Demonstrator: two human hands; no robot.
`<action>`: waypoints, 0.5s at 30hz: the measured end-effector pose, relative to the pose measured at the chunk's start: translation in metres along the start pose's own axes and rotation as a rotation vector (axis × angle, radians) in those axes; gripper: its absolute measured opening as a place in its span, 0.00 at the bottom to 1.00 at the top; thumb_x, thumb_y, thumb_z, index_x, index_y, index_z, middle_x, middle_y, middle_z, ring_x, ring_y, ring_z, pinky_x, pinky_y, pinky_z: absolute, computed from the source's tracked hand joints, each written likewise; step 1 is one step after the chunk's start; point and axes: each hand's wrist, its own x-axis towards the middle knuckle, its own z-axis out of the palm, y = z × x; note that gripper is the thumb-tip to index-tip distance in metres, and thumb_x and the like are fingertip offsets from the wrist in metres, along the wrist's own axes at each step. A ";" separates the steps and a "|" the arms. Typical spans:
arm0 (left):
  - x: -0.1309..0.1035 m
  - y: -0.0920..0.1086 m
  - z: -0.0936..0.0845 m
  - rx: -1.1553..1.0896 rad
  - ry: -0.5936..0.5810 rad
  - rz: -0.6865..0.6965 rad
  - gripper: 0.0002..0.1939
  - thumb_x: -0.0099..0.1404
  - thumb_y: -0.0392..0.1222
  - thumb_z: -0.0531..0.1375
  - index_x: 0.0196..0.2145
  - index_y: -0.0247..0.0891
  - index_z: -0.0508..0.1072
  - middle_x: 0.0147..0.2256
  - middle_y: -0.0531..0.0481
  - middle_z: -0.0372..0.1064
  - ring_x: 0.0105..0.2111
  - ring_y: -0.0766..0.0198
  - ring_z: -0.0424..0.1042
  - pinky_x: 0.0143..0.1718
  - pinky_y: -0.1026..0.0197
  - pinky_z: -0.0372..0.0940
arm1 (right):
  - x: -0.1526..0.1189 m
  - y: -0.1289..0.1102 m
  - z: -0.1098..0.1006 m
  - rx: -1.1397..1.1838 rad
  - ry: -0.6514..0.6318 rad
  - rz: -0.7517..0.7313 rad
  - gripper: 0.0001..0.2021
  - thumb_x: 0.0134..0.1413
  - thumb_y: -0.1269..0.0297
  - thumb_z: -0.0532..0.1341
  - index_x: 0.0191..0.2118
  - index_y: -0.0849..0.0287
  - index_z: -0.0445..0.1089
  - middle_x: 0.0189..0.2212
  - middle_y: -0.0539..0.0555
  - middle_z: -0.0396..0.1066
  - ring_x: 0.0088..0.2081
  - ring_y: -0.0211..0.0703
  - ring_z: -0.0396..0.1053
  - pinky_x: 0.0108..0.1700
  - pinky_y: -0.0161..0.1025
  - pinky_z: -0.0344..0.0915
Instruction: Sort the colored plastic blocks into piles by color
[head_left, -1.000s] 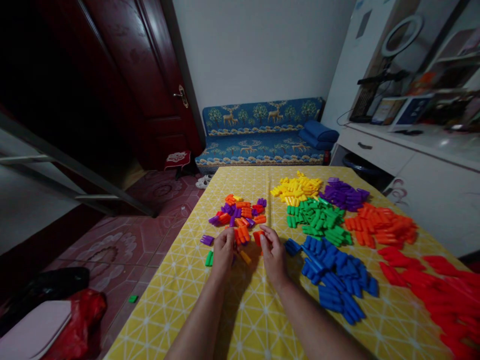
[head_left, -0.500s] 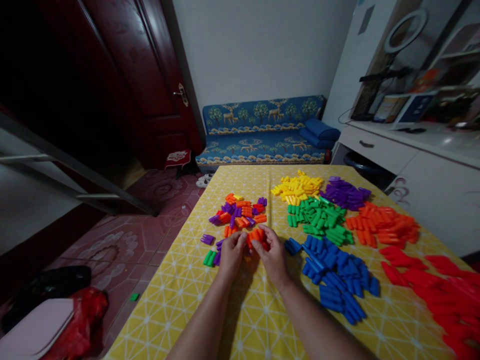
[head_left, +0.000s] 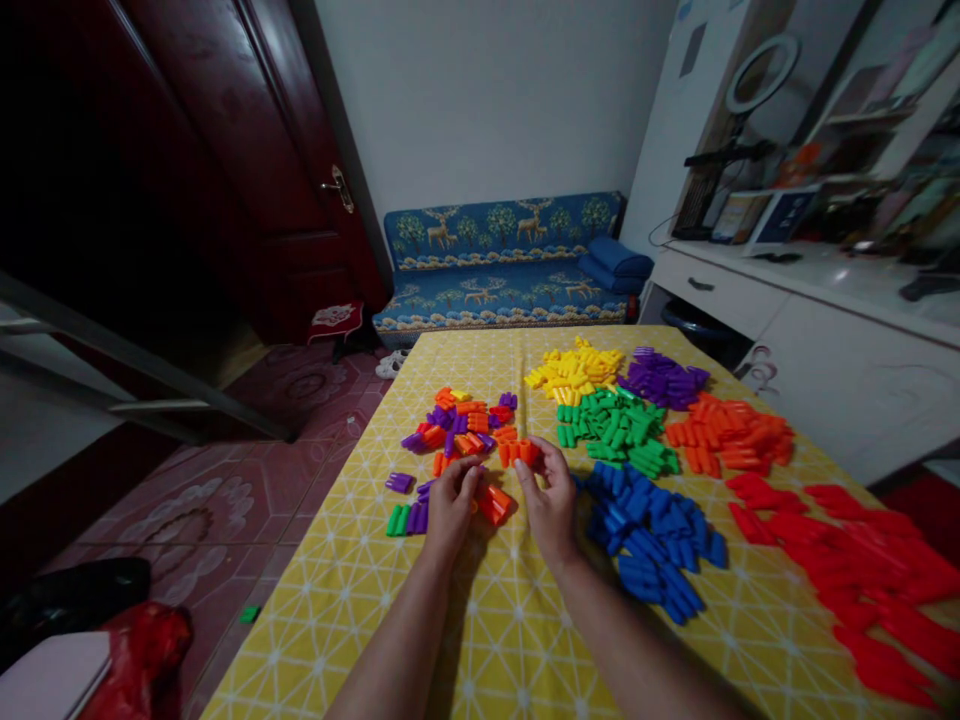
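Nearest me, red blocks (head_left: 855, 570) spread over the right side of the table (head_left: 510, 640). Near the table's middle, the left hand (head_left: 452, 510) curls beside an orange block (head_left: 496, 504); I can't tell whether its fingers grip it. The right hand (head_left: 551, 500) pinches a second orange block (head_left: 517, 453) between thumb and fingers. I see blue blocks (head_left: 649, 530) right of the table's centre, a mixed pile (head_left: 469, 425) left of it, and yellow blocks (head_left: 574, 370) toward its far edge. On the counter (head_left: 840, 270), right of the table, a box (head_left: 739, 217) bears print too blurred for me to read. Beyond the table stands a sofa (head_left: 495, 295).

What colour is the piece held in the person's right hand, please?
The piece in the right hand is orange; the head view shows it best.
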 end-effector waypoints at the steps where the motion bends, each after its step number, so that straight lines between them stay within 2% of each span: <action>1: 0.000 -0.002 0.000 0.012 -0.001 0.002 0.16 0.62 0.49 0.62 0.42 0.35 0.77 0.37 0.43 0.78 0.36 0.59 0.76 0.39 0.60 0.69 | 0.005 -0.006 -0.006 0.008 0.014 -0.007 0.18 0.57 0.57 0.62 0.51 0.58 0.69 0.45 0.58 0.75 0.43 0.45 0.73 0.45 0.43 0.70; 3: 0.001 -0.004 -0.001 0.024 0.004 0.002 0.16 0.61 0.48 0.63 0.42 0.35 0.77 0.37 0.43 0.78 0.36 0.58 0.76 0.39 0.59 0.69 | 0.022 -0.016 -0.025 -0.002 0.049 -0.042 0.19 0.57 0.56 0.62 0.52 0.58 0.68 0.45 0.58 0.75 0.42 0.45 0.73 0.45 0.43 0.70; 5: 0.002 -0.007 -0.001 0.017 0.004 0.001 0.16 0.60 0.48 0.63 0.41 0.35 0.77 0.37 0.43 0.78 0.36 0.58 0.76 0.39 0.59 0.69 | 0.050 -0.021 -0.054 -0.078 0.104 -0.115 0.19 0.57 0.55 0.63 0.52 0.57 0.69 0.44 0.57 0.75 0.42 0.45 0.73 0.45 0.44 0.70; 7: 0.002 -0.010 -0.001 0.002 0.000 -0.003 0.16 0.60 0.48 0.64 0.41 0.34 0.77 0.37 0.43 0.78 0.37 0.58 0.76 0.39 0.60 0.70 | 0.085 -0.019 -0.094 -0.237 0.172 -0.213 0.20 0.56 0.55 0.63 0.52 0.57 0.69 0.44 0.57 0.75 0.42 0.46 0.73 0.45 0.45 0.70; 10: 0.004 -0.016 -0.002 0.001 -0.008 -0.007 0.16 0.60 0.48 0.63 0.42 0.34 0.77 0.38 0.43 0.77 0.36 0.59 0.76 0.38 0.61 0.70 | 0.137 -0.005 -0.159 -0.611 0.237 -0.318 0.18 0.54 0.59 0.61 0.50 0.58 0.71 0.44 0.59 0.75 0.43 0.50 0.72 0.46 0.47 0.69; 13: 0.006 -0.022 -0.002 0.016 -0.008 -0.001 0.16 0.61 0.48 0.63 0.43 0.34 0.77 0.38 0.43 0.77 0.35 0.60 0.76 0.38 0.61 0.70 | 0.172 0.012 -0.212 -0.941 0.167 -0.362 0.16 0.52 0.64 0.58 0.46 0.60 0.74 0.44 0.62 0.75 0.44 0.54 0.71 0.47 0.48 0.68; 15: 0.006 -0.023 -0.003 0.023 -0.004 0.003 0.16 0.61 0.47 0.62 0.42 0.35 0.77 0.38 0.43 0.77 0.36 0.60 0.76 0.39 0.60 0.70 | 0.184 0.021 -0.233 -1.080 0.052 -0.410 0.16 0.52 0.68 0.56 0.45 0.61 0.74 0.44 0.62 0.74 0.46 0.54 0.71 0.48 0.48 0.67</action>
